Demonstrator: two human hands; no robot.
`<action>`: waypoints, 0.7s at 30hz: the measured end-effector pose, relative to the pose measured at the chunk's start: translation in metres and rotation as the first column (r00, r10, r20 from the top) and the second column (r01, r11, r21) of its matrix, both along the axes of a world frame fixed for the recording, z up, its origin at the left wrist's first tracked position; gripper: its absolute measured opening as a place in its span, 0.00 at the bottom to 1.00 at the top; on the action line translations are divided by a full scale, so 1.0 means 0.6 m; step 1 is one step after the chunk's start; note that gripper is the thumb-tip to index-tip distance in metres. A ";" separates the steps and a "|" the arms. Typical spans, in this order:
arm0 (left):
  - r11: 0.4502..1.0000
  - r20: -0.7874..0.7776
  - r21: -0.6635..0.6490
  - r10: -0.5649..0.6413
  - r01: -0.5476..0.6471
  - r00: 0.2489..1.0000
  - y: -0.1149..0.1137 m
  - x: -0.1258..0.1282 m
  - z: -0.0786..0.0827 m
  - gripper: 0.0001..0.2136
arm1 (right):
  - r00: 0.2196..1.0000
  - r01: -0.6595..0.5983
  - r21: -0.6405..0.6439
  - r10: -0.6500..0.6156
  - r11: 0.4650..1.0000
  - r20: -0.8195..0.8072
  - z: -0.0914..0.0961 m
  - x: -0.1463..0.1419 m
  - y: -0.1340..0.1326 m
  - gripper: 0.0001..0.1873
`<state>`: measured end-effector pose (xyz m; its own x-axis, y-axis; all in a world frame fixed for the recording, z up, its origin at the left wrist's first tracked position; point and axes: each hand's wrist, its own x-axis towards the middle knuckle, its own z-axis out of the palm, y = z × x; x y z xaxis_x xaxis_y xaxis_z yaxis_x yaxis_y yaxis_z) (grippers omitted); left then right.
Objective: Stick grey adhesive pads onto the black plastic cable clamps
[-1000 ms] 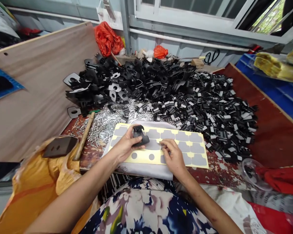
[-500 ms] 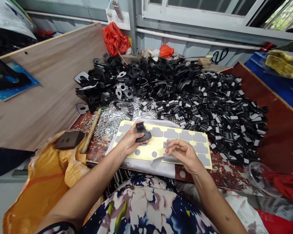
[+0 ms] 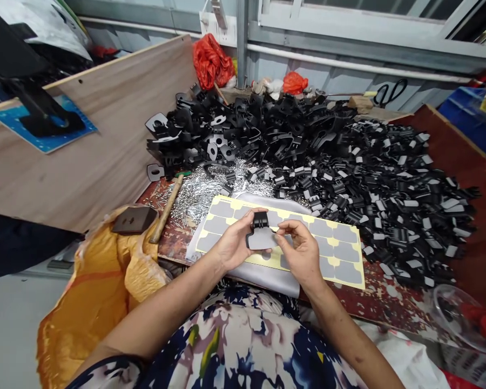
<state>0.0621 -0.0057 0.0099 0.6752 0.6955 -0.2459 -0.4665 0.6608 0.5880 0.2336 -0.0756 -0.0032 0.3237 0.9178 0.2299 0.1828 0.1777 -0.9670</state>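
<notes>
My left hand [image 3: 233, 246] grips a small black plastic clip [image 3: 260, 222], holding it above a yellow backing sheet [image 3: 350, 281] of grey adhesive pads. A grey pad [image 3: 262, 239] lies against the clip's flat underside. My right hand [image 3: 302, 249] pinches that pad at its right edge, pressing it onto the clip. Both hands hover just over the sheet, near the table's front edge.
A big heap of black plastic clips [image 3: 348, 162] fills the back and right of the red table [image 3: 392, 302]. Silver pins [image 3: 202, 194] lie behind the sheet. A hammer [image 3: 166, 208] and a dark block [image 3: 133, 219] sit at the left, a wooden board [image 3: 85, 151] beyond, scissors [image 3: 389, 92] far back.
My right hand peeled a grey pad off the sheet and carried it to the clip. My left hand turned the clip's flat side toward it. The camera panned left.
</notes>
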 end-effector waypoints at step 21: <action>0.999 -0.014 -0.035 0.017 -0.018 1.000 -0.005 -0.007 -0.006 0.20 | 0.988 0.025 -0.008 -0.024 1.000 0.153 -0.003 -0.019 0.000 0.05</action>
